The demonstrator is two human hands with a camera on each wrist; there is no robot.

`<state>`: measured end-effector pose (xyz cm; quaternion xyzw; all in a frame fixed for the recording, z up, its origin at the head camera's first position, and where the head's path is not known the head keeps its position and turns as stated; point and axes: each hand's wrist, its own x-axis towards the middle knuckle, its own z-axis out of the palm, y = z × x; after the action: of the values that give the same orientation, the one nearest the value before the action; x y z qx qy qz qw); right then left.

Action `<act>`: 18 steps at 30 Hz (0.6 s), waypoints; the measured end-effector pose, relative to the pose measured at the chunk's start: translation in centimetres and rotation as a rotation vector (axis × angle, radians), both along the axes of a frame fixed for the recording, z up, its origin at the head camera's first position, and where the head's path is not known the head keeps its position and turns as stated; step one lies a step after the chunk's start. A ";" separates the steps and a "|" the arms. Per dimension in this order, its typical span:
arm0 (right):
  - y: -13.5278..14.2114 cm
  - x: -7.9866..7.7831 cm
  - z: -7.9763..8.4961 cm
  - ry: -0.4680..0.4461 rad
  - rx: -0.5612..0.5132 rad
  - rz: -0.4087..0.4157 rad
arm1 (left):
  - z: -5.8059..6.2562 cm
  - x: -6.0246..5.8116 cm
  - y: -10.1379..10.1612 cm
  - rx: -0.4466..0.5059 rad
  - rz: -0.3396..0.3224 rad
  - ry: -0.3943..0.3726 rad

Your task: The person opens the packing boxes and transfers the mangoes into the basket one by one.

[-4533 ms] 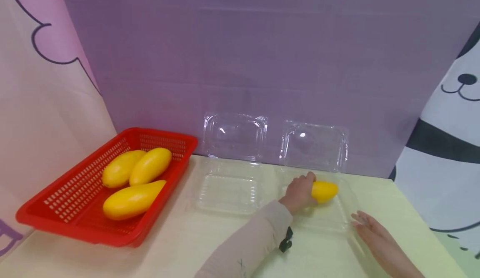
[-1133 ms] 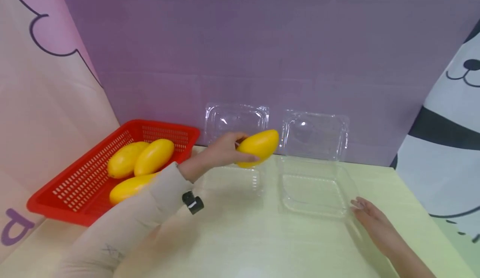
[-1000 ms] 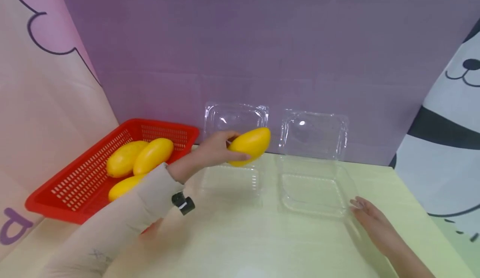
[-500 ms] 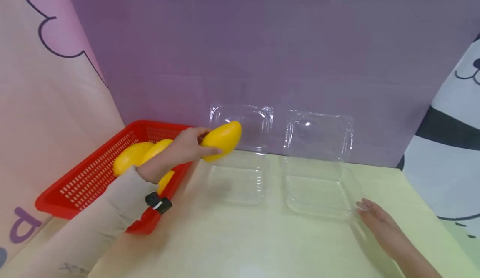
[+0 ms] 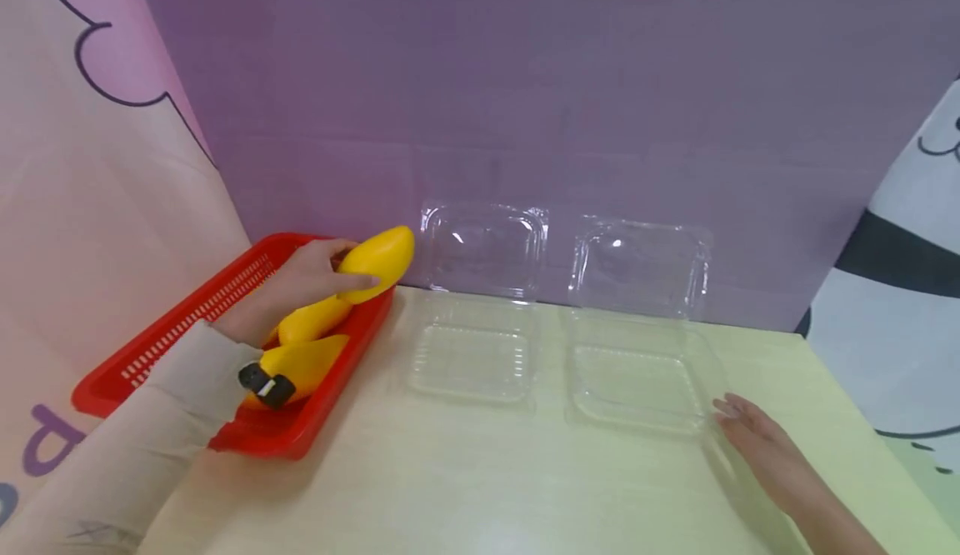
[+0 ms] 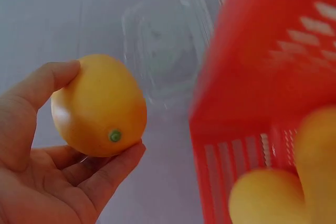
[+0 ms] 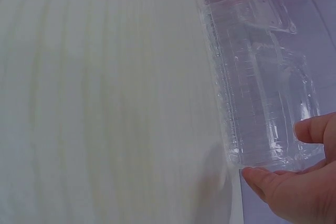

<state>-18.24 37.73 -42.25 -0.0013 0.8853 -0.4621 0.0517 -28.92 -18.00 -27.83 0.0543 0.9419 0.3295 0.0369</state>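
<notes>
A yellow mango [image 5: 378, 259] with a green stem end is gripped in my left hand [image 5: 311, 272], raised over the far right rim of the red basket [image 5: 360, 355]. In the left wrist view, thumb and fingers curl round the mango [image 6: 100, 103], beside the basket's wall [image 6: 252, 77]. More mangoes [image 5: 318, 317] lie in the basket, partly hidden by my left arm. At the right, my right hand [image 5: 761, 438] holds the near right edge of a clear plastic clamshell [image 5: 637, 388]. The right wrist view shows thumb and fingers [image 7: 310, 129] around that clamshell's end [image 7: 273, 135].
Another open clear clamshell [image 5: 472, 363] stands between the basket and the right one. Both lids lean against the purple back wall [image 5: 525, 105]. Printed panels flank the pale table [image 5: 480, 480] on both sides.
My left hand has lifted the mango out of the right clamshell and carried it left to the basket. My right hand stays at the clamshell's edge.
</notes>
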 end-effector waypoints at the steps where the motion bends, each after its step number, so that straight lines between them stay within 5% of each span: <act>1: -0.1 -0.1 0.1 -0.004 -0.009 0.002 | -0.1 -0.1 -0.6 -0.006 0.009 -0.015; 10: -0.5 -0.3 0.6 -0.038 -0.029 -0.003 | -1.4 -1.1 -3.5 -0.058 0.017 -0.023; 18: -0.5 -0.1 0.2 -0.018 -0.003 -0.002 | -3.0 -2.1 -4.9 -0.039 0.048 -0.119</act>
<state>-18.34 37.22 -42.06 0.0039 0.8841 -0.4636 0.0593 -30.98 -22.87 -30.85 0.0113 0.9453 0.3145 0.0862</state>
